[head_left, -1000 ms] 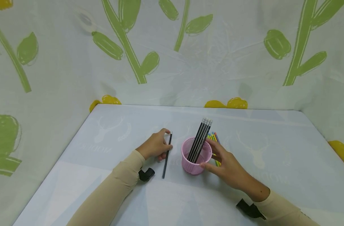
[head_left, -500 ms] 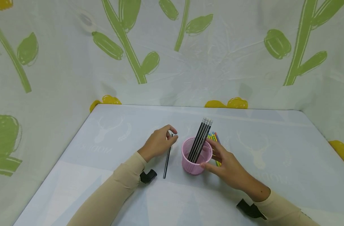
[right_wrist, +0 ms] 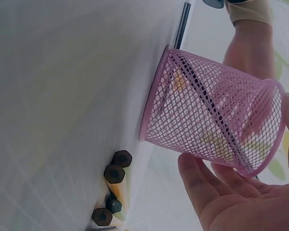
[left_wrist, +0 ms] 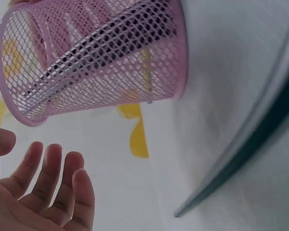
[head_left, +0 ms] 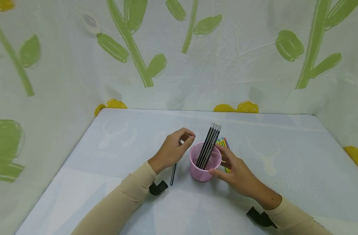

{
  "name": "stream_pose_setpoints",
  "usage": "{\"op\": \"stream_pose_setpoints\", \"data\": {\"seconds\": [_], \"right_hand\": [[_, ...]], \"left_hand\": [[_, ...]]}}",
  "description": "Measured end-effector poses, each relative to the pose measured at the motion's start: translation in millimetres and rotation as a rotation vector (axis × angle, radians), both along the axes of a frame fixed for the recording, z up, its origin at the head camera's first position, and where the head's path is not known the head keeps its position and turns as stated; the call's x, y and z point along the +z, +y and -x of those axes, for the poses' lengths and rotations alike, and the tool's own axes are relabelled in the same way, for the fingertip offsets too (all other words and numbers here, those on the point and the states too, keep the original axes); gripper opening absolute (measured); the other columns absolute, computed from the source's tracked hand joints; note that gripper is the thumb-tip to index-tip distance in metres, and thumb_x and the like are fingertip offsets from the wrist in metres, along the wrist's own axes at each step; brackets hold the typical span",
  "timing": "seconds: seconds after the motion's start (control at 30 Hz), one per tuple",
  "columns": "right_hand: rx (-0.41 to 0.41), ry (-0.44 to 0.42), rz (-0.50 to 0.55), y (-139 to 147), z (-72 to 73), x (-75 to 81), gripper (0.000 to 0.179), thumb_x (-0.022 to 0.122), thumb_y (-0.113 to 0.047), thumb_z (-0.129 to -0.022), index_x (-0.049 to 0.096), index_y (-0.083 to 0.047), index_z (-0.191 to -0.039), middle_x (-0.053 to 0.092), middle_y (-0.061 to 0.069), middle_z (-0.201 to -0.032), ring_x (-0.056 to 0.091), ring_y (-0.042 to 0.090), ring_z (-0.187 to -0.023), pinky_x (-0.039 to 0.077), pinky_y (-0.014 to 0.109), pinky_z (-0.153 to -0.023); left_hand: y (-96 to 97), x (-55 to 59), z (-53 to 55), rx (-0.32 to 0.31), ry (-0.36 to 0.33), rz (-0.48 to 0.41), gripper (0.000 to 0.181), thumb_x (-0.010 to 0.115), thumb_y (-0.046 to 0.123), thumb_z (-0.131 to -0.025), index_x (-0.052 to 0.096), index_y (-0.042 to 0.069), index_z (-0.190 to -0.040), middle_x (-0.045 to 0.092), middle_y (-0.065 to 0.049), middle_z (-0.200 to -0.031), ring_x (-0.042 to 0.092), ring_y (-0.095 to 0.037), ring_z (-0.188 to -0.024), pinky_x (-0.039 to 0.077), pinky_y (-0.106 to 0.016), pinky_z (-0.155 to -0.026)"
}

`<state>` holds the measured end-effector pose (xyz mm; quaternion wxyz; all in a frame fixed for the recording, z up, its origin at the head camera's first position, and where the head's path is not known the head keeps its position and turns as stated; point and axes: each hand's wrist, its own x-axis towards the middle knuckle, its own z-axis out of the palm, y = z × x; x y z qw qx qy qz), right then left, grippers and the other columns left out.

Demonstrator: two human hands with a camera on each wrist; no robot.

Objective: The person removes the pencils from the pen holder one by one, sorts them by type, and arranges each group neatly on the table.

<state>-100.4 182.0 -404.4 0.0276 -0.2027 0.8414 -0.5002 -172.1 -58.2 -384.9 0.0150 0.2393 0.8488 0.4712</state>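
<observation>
A pink mesh pencil cup (head_left: 200,175) stands on the table, with several black-and-silver striped pencils (head_left: 209,143) leaning to the right inside it. Thumb and fingers of my right hand (head_left: 237,174) hold the cup by its right side near the rim. My left hand (head_left: 170,150) hovers just left of the cup, over a single striped pencil (head_left: 173,175) lying on the table and partly hidden by the hand. In the left wrist view, the fingers (left_wrist: 50,166) are loosely bent with nothing between them, beside the cup's rim, while the loose pencil (left_wrist: 250,139) lies apart.
Several coloured pencils (head_left: 226,170) lie behind the right hand, partly covered by it; their dark hexagonal ends (right_wrist: 114,173) show in the right wrist view. A pale patterned cloth covers the table (head_left: 272,137). Behind it rises a wall (head_left: 237,71) printed with green leaves.
My left hand has moved right and slightly away from me, off the loose pencil and toward the cup. That pencil stays on the table. My right hand and the cup have stayed put.
</observation>
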Motion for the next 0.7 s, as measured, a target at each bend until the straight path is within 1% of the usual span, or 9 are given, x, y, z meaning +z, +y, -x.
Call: {"op": "stream_pose_setpoints", "data": {"seconds": [0.1,0.27,0.4,0.57,0.7], "right_hand": [[-0.003,-0.011,0.0,-1,0.1,0.8,0.077,0.077,-0.023,-0.089,0.034,-0.009,-0.152,0.054,0.019,-0.145,0.059,0.039,-0.126,0.051,0.043,-0.1],[-0.006,-0.016,-0.004,-2,0.1,0.8,0.077,0.076,-0.024,-0.089,0.034,-0.01,-0.152,0.054,0.019,-0.144,0.059,0.038,-0.126,0.052,0.042,-0.099],[0.001,-0.012,0.007,-1,0.8,0.4,0.076,0.076,-0.023,-0.09,0.034,-0.01,-0.152,0.053,0.019,-0.145,0.058,0.039,-0.128,0.051,0.043,-0.1],[0.015,0.007,0.021,-1,1.3,-2.3,0.075,0.075,-0.02,-0.09,0.034,-0.009,-0.152,0.053,0.02,-0.145,0.057,0.04,-0.128,0.051,0.044,-0.1],[0.014,0.011,0.011,-1,1.7,-0.6,0.075,0.075,-0.02,-0.09,0.034,-0.009,-0.152,0.052,0.02,-0.145,0.056,0.04,-0.129,0.051,0.044,-0.099]], "left_hand": [[5.5,3.5,-0.9,-0.011,-0.007,-0.012,0.026,0.052,0.032,-0.104,0.062,0.014,-0.12,0.07,-0.007,-0.103,0.062,-0.012,-0.092,0.053,-0.031,-0.083],[18.3,7.6,-3.7,-0.014,-0.024,-0.021,0.025,0.054,0.031,-0.103,0.061,0.015,-0.121,0.068,-0.002,-0.101,0.063,-0.013,-0.089,0.054,-0.029,-0.078],[27.5,9.5,-6.9,-0.006,-0.009,-0.023,0.024,0.055,0.027,-0.102,0.062,0.013,-0.12,0.066,-0.002,-0.098,0.064,-0.013,-0.087,0.055,-0.028,-0.073],[33.9,5.5,-8.6,0.017,0.022,-0.033,0.023,0.059,0.023,-0.1,0.065,0.012,-0.119,0.065,-0.002,-0.097,0.064,-0.015,-0.09,0.054,-0.027,-0.077],[35.7,3.3,-8.3,0.029,0.035,-0.031,0.025,0.063,0.023,-0.099,0.066,0.011,-0.12,0.065,-0.003,-0.097,0.065,-0.016,-0.092,0.055,-0.027,-0.079]]}}
